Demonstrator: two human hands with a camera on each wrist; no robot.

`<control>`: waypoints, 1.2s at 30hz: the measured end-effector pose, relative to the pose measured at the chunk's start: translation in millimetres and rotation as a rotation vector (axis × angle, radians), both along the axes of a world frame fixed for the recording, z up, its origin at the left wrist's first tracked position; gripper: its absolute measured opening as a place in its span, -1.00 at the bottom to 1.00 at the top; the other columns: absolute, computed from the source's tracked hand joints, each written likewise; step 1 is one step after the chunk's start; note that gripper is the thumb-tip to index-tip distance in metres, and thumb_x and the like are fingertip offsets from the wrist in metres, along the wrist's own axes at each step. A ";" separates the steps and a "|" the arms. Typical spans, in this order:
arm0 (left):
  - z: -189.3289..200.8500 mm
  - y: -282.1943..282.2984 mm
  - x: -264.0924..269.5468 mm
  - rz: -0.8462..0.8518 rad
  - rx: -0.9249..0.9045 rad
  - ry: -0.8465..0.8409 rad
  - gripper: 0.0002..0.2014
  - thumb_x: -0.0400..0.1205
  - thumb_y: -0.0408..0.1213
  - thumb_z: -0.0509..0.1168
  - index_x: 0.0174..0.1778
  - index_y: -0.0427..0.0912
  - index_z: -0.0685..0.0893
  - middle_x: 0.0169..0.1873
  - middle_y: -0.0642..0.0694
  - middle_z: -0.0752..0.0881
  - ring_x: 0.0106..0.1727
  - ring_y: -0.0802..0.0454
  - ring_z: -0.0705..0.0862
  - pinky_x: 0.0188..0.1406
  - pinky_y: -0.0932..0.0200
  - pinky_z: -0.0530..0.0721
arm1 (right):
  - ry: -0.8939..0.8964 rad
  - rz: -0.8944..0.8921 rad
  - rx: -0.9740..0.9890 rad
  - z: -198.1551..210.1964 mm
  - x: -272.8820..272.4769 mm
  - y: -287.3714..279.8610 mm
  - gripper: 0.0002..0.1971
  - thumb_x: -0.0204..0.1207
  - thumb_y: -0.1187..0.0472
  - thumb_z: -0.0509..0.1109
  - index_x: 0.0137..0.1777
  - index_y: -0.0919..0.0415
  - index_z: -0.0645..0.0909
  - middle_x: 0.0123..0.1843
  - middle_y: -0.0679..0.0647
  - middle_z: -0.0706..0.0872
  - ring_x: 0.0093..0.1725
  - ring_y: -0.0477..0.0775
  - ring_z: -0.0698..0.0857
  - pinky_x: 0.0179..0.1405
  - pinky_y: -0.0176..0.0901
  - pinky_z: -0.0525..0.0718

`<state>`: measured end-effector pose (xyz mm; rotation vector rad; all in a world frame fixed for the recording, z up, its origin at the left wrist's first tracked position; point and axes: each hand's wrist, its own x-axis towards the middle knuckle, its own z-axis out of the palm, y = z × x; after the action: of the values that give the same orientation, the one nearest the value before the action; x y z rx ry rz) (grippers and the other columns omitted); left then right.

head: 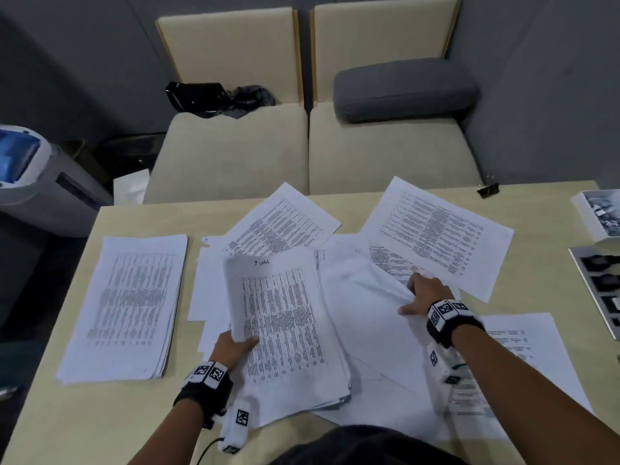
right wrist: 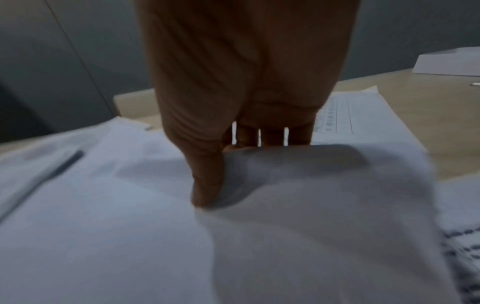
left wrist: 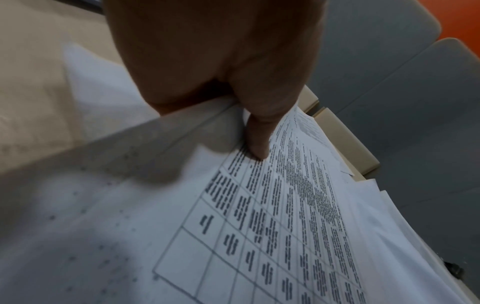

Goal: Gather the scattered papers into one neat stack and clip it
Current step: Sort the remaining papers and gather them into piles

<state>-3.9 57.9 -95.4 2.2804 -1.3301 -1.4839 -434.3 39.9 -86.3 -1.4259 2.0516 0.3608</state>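
Note:
White printed papers lie scattered over a light wooden table (head: 100, 414). My left hand (head: 235, 347) grips the left edge of a thick bundle of table-printed sheets (head: 285, 330), thumb (left wrist: 255, 144) on top, the edge curled upward. My right hand (head: 424, 293) pinches the far edge of a blank-side sheet (head: 369, 313), thumb (right wrist: 207, 185) on top and fingers (right wrist: 272, 135) tucked under. A separate neat stack (head: 131, 307) lies at the left. More loose sheets (head: 436, 229) spread at the back. A black binder clip (head: 488, 190) sits at the table's far right edge.
A white box (head: 599, 213) and a printed photo sheet (head: 600, 283) sit at the right table edge. Beyond the table stands a beige sofa (head: 302, 152) with a grey cushion (head: 402, 88) and a black bag (head: 214, 99). A white appliance (head: 33, 176) stands at the left.

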 end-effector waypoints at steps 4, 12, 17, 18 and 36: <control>0.9 0.9 1.3 -0.027 -0.003 0.075 -0.69 0.56 -0.18 0.46 0.13 -0.23 0.62 -0.12 -0.14 0.72 -0.05 -0.13 0.68 -0.07 0.14 0.59 | -0.167 -0.031 0.000 24.7 -5.8 5.1 -0.67 0.35 -0.05 0.59 -0.23 0.07 0.50 -0.22 -0.05 0.56 -0.08 0.09 0.60 -0.24 -0.15 0.49; -7.3 -9.7 5.9 0.026 0.022 0.221 -0.51 0.40 -0.40 0.57 0.24 -0.35 0.66 0.10 -0.25 0.76 0.14 -0.24 0.72 0.28 -0.08 0.61 | -0.299 -0.189 -0.584 148.6 46.1 29.0 -0.78 0.30 0.02 0.61 -0.21 -0.03 0.60 -0.15 -0.10 0.76 -0.04 0.07 0.68 0.02 0.01 0.65; -5.9 -12.7 7.6 0.049 0.061 0.239 -0.63 0.35 -0.40 0.57 0.05 -0.41 0.73 -0.07 -0.21 0.75 -0.03 -0.18 0.72 0.08 0.05 0.60 | -0.391 0.147 -0.636 161.0 167.6 62.6 -0.85 0.44 0.02 0.47 -0.04 -0.03 0.64 -0.11 -0.15 0.76 -0.16 -0.04 0.68 -0.20 -0.18 0.56; -8.8 -13.4 10.6 0.057 0.054 0.263 -0.56 0.26 -0.36 0.60 0.03 -0.43 0.74 -0.08 -0.20 0.78 -0.01 -0.19 0.74 0.11 0.01 0.63 | -0.415 0.242 -0.582 150.2 190.1 68.0 -0.85 0.46 0.02 0.42 -0.01 -0.01 0.64 -0.08 -0.13 0.76 -0.13 -0.02 0.69 -0.18 -0.18 0.55; 4.4 -8.3 10.5 0.029 -0.162 0.334 -0.62 0.53 -0.43 0.46 0.29 -0.35 0.68 0.16 -0.29 0.75 0.12 -0.21 0.73 0.20 -0.03 0.63 | -0.671 0.151 -0.067 33.7 242.4 54.0 -0.63 0.54 -0.18 0.35 0.19 0.05 0.64 0.07 -0.02 0.76 0.03 -0.02 0.74 0.14 -0.03 0.74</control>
<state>6.6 49.6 -91.0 1.8473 -1.2609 -1.5946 -191.9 93.8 -52.5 -1.4874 1.4275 -0.1248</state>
